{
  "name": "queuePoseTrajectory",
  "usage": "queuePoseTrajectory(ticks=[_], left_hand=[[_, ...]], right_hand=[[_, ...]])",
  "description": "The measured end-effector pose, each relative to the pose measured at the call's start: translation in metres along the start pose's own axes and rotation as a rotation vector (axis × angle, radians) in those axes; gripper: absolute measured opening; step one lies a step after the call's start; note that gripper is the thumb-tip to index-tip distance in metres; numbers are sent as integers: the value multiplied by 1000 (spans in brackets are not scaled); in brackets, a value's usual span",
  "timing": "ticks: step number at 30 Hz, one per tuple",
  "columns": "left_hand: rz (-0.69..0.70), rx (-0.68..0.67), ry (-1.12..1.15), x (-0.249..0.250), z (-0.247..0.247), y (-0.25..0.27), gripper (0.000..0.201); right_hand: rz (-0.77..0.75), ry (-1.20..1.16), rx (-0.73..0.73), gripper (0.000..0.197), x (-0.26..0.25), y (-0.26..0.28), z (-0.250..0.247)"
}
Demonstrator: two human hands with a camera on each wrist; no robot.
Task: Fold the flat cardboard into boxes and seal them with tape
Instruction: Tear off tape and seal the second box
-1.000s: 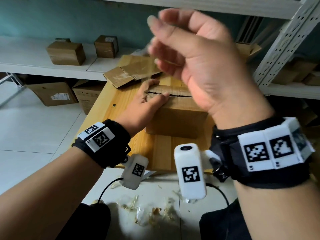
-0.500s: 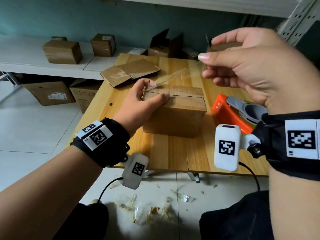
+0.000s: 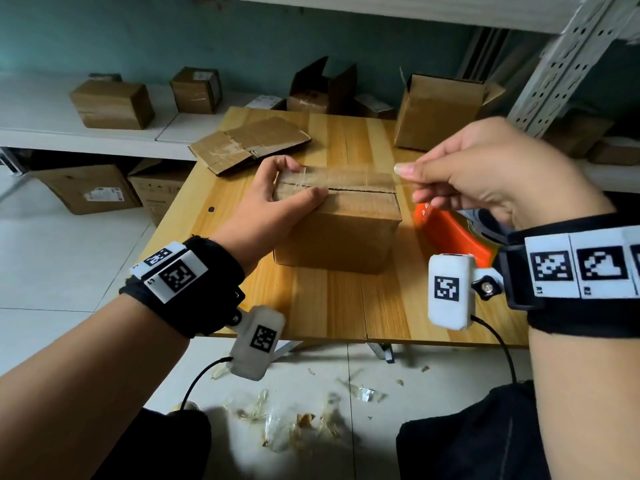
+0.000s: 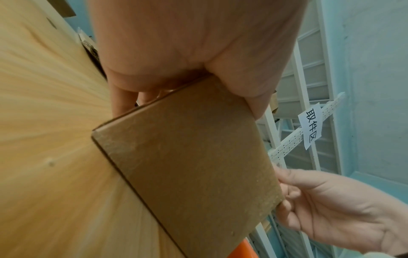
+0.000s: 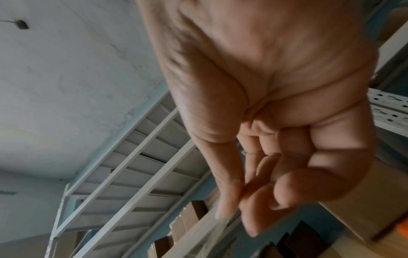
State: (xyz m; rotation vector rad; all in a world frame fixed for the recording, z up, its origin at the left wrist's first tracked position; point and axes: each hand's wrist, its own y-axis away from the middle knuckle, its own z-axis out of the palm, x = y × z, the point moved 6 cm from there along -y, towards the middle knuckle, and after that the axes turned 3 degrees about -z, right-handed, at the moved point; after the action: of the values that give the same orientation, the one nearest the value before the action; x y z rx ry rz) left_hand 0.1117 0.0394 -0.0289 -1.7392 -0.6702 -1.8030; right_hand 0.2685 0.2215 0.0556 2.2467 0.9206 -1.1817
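Mid-tabletop, the left hand (image 3: 277,206) clamps the box (image 3: 337,230); the right hand (image 3: 485,178) pinches a tape strip (image 3: 341,174) over its seam. Slack probably wrinkles it or lands it off-seam.

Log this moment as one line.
left hand steadies cardboard box | right hand pinches clear tape strip over seam | unsealed

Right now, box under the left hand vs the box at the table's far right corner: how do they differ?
The near box has its top flaps folded shut, a clear tape strip stretched over the seam; the far box stands with flaps up and open. The left hand grips the near box while the right hand pinches the tape; nothing touches the far box. Both are brown cardboard, upright on the wooden table.
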Motion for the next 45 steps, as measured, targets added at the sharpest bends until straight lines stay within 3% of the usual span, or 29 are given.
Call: queuePoseTrajectory(ticks=[8, 17, 19, 23, 26, 32, 35, 38, 40, 45], left_hand=[[3, -22, 2, 5, 0, 1, 39], [-17, -18, 1, 5, 0, 1, 47], [-24, -19, -13, 5, 0, 0, 54], [-23, -32, -29, 6, 0, 1, 51], [-14, -36, -36, 5, 0, 1, 54], [-19, -44, -53, 5, -1, 1, 57], [-28, -49, -61, 5, -1, 2, 60], [-42, -49, -47, 3, 1, 4, 53], [-41, -51, -50, 3, 3, 4, 49], [-76, -21, -42, 1, 0, 3, 50]], right_hand=[[34, -314, 54, 31, 27, -10, 9], [30, -441, 93, 31, 44, -6, 19], [46, -458, 107, 41, 47, -6, 23], [90, -504, 162, 74, 52, -4, 30], [106, -557, 187, 79, 54, -2, 33], [149, -573, 182, 67, 59, 1, 43], [213, -503, 156, 50, 64, 3, 57], [347, -423, 60, 28, 81, 9, 79], [354, -352, -8, 25, 85, 11, 83], [180, -411, 311, 30, 69, 4, 42]])
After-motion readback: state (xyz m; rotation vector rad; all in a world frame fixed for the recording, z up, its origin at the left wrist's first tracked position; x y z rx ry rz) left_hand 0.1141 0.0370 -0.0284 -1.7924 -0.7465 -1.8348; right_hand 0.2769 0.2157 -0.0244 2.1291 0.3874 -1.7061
